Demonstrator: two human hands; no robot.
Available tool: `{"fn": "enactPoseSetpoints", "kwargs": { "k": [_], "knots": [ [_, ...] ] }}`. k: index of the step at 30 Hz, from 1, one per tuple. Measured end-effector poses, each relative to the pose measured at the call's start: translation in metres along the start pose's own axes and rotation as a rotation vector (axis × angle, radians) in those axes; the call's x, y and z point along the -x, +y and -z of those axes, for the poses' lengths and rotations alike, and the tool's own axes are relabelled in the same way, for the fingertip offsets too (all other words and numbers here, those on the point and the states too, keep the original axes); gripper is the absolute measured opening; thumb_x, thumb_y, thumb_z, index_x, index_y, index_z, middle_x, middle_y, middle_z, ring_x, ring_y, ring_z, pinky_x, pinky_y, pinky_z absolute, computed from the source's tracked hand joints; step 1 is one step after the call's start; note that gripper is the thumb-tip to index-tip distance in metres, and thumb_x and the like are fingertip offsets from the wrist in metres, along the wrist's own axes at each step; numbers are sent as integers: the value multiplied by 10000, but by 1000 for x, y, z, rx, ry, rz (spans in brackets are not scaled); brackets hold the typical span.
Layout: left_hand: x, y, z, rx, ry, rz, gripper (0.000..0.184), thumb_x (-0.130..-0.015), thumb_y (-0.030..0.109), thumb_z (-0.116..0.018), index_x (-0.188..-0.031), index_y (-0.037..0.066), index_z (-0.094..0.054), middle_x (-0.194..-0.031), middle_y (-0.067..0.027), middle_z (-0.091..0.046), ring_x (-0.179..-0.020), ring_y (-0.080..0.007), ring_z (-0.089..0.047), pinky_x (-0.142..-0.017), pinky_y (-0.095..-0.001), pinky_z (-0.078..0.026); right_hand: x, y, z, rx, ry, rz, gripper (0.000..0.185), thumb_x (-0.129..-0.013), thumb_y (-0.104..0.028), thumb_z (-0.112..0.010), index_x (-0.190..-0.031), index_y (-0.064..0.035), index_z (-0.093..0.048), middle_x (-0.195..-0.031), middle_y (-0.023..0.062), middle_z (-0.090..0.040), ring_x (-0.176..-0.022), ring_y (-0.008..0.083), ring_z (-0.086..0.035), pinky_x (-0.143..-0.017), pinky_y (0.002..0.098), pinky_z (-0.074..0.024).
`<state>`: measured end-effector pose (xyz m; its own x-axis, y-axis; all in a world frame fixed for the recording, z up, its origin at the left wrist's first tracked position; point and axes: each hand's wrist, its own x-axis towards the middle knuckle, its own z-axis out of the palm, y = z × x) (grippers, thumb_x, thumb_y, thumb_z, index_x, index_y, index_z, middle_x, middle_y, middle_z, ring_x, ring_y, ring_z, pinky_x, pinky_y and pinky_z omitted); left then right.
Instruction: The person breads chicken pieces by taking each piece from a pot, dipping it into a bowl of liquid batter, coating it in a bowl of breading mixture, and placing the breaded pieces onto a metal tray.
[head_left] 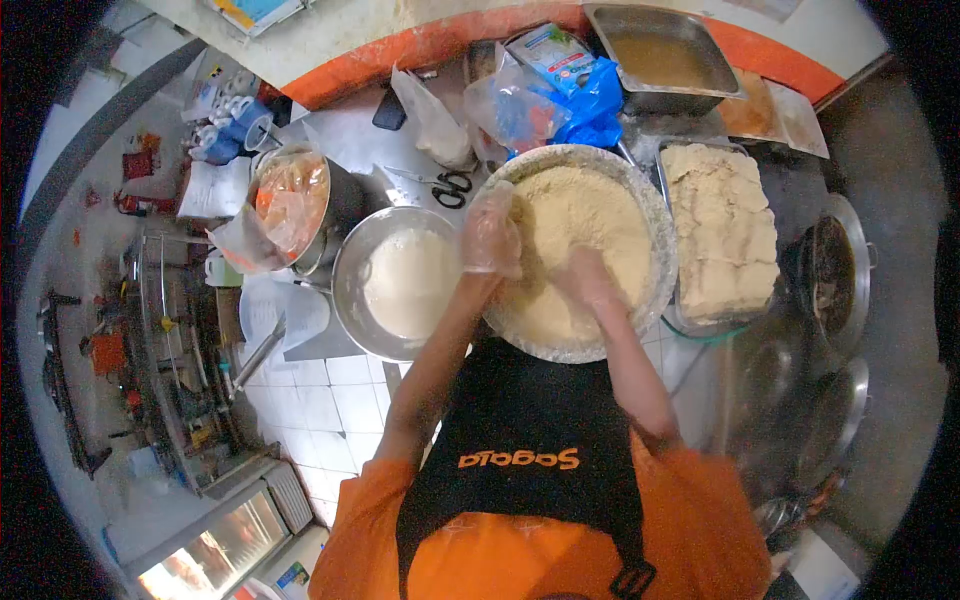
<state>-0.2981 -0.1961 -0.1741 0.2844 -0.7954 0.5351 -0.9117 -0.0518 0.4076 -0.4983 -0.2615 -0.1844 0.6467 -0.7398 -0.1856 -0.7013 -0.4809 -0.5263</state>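
Observation:
A large round bowl (pixel 655 195) holds pale yellow, crumbly flour or breading. My left hand (pixel 492 235), in a clear plastic glove, is at the bowl's left rim; its fingers are hard to make out. My right hand (pixel 590 280) reaches into the flour near the middle of the bowl, blurred, with its fingertips hidden in the flour. Just left of the bowl is a metal bowl (pixel 345 290) of white liquid batter (pixel 408 285). On the right, a tray is stacked with breaded pieces (pixel 720 230).
Black scissors (pixel 452 190), plastic bags (pixel 435 125) and a blue bag (pixel 595 105) lie behind the bowls. A pot (pixel 340 205) with orange contents stands left, beside a clear jug (pixel 285 310). A metal pan (pixel 665 60) of brownish liquid is at the back. Large pans (pixel 845 270) stand far right.

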Motion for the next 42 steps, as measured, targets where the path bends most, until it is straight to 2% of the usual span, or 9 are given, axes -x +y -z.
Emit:
{"fn": "enactPoseSetpoints", "kwargs": {
  "k": [2, 5, 7, 10, 14, 17, 26, 36, 42],
  "knots": [
    [-15, 14, 17, 24, 66, -62, 514, -800, 113, -622, -1303, 40, -545, -1073, -177, -651, -988, -367, -621, -857, -478, -504, -9, -8, 15, -35, -19, 37, 420, -739, -242, -760, -988, 77, -650, -827, 284, -665, -823, 424, -673, -770, 481, -529],
    [-7, 30, 30, 601, -177, 488, 500, -851, 111, -561, -1339, 13, -519, -1187, -200, -628, -1095, -373, -601, -941, -468, -490, 7, -49, 50, 3, -103, -32, 450, -801, -149, -641, -1177, 95, -599, -1029, 366, -634, -1021, 409, -652, -948, 455, -494],
    [3, 14, 3, 186, -280, 37, 522, -907, 152, -495, -1413, 29, -466, -1346, -200, -564, -1282, -356, -504, -1081, -492, -394, 3, -29, 12, 511, 342, 498, 582, -748, -68, -678, -1288, 105, -545, -1200, 326, -612, -1235, 411, -553, -1116, 423, -374],
    [-1, 51, 19, -225, -700, -81, 524, -923, 181, -493, -1424, 29, -470, -1466, -170, -480, -1364, -370, -431, -1107, -460, -368, 6, -24, -6, 622, 217, 387, 654, -773, -46, -609, -1386, 116, -448, -1310, 326, -547, -1332, 395, -471, -1189, 419, -270],
    [25, 26, 0, -242, -627, -214, 634, -895, 226, -508, -1495, 68, -375, -1444, -196, -490, -1382, -319, -421, -1134, -503, -326, 4, -42, 83, 225, -405, -1, 455, -852, -179, -570, -1240, 58, -595, -1178, 323, -618, -1164, 380, -597, -1044, 466, -424],
    [-3, 16, -2, -100, -956, 15, 659, -869, 128, -526, -1501, 58, -356, -1421, -221, -498, -1317, -361, -480, -1103, -444, -382, -8, -5, 48, 28, 120, -10, 424, -853, -266, -652, -1148, 37, -634, -1090, 296, -653, -1038, 381, -640, -904, 469, -499],
    [-6, -13, 24, 910, -364, 274, 559, -863, 89, -541, -1417, 35, -494, -1398, -135, -552, -1295, -242, -509, -1108, -352, -373, -9, -33, 47, -1081, 97, -53, 550, -803, -290, -781, -1176, 78, -611, -1054, 187, -698, -995, 252, -670, -807, 386, -537],
    [-8, 11, 47, 1009, -443, 410, 585, -807, -9, -477, -1390, 21, -522, -1410, -103, -548, -1283, -196, -508, -1114, -335, -359, 22, -40, 86, -346, 98, 77, 682, -680, -296, -847, -1210, 59, -607, -1110, 265, -667, -1061, 382, -644, -963, 424, -490],
    [3, 15, 36, 234, -587, 195, 671, -772, -35, -489, -1438, 33, -447, -1306, -223, -597, -988, -364, -655, -872, -407, -526, 32, -7, 25, 292, -196, -159, 584, -697, -345, -833, -1081, 52, -643, -1062, 274, -657, -1044, 377, -640, -896, 430, -509]
  ]
}}
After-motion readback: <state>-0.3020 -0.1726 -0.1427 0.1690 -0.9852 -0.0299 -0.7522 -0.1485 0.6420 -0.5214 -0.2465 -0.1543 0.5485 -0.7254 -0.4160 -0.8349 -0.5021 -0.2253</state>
